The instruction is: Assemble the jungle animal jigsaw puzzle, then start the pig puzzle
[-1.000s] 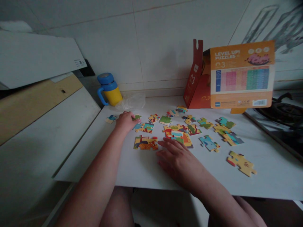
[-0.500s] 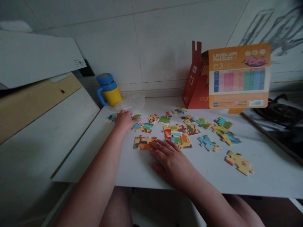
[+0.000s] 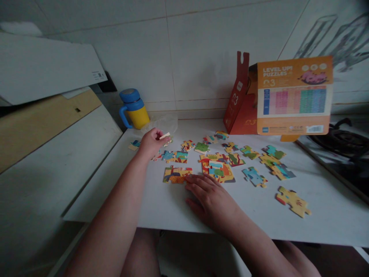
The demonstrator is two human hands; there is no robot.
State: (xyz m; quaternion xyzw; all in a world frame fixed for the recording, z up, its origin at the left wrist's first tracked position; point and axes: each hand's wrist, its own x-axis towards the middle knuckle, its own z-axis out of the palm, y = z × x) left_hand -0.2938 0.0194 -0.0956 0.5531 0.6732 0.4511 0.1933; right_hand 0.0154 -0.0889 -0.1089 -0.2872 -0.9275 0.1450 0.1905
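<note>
My left hand is closed in a pinch on a puzzle piece, which is tilted with its pale edge showing, just above the table's back left part. Close below it lie a blue puzzle piece and another piece with green. My right hand rests palm down, fingers stretched out. Its fingertips touch or cover the right end of a joined strip with orange and yellow and the lower edge of a larger joined section. What lies under the fingers is hidden.
Several loose pieces lie to the right, among them a yellow piece and a light blue one. A puzzle box, a blue-yellow mug and a clear plastic bag stand at the back. A stove borders the right.
My left hand has picked a puzzle piece up off the table and tilted it. The right hand has stayed in place. The view has shifted slightly.
</note>
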